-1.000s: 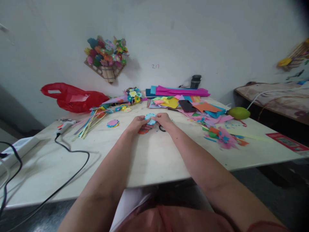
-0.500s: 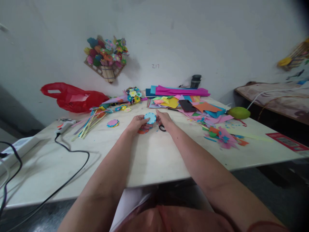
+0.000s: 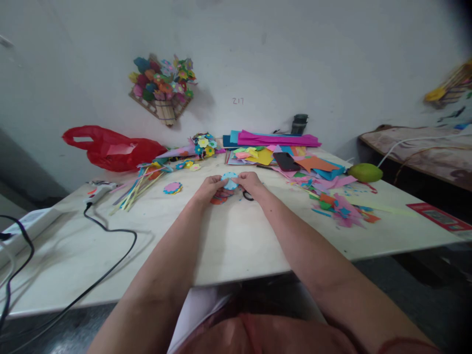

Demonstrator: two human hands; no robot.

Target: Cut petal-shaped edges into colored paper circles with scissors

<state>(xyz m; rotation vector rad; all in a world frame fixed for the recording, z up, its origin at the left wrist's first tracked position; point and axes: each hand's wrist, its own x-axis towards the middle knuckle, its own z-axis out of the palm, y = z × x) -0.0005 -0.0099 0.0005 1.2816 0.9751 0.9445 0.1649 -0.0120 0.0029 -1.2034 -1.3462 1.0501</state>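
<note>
A light blue paper flower [image 3: 229,180] with a scalloped edge is held up between my two hands, just above the table. My left hand [image 3: 211,189] pinches its left side with the thumb on top. On the right side, the closed fingers of my right hand [image 3: 250,182] grip the edge. Orange and pink paper pieces [image 3: 219,200] lie beneath the flower, partly covered by it and my fingers. A black scissors handle [image 3: 248,196] shows under my right hand; the rest of it is hidden.
Layered paper flowers [image 3: 173,188] and green sticks [image 3: 132,195] lie to the left, before a red plastic bag [image 3: 110,151]. Coloured paper scraps [image 3: 344,209], a phone [image 3: 286,161] and a green oval object [image 3: 366,172] are on the right. A black cable [image 3: 110,230] crosses the left side.
My right hand has moved in to the left, and its fingers have closed on the right edge of the blue paper flower. The left hand has stayed nearly still.
</note>
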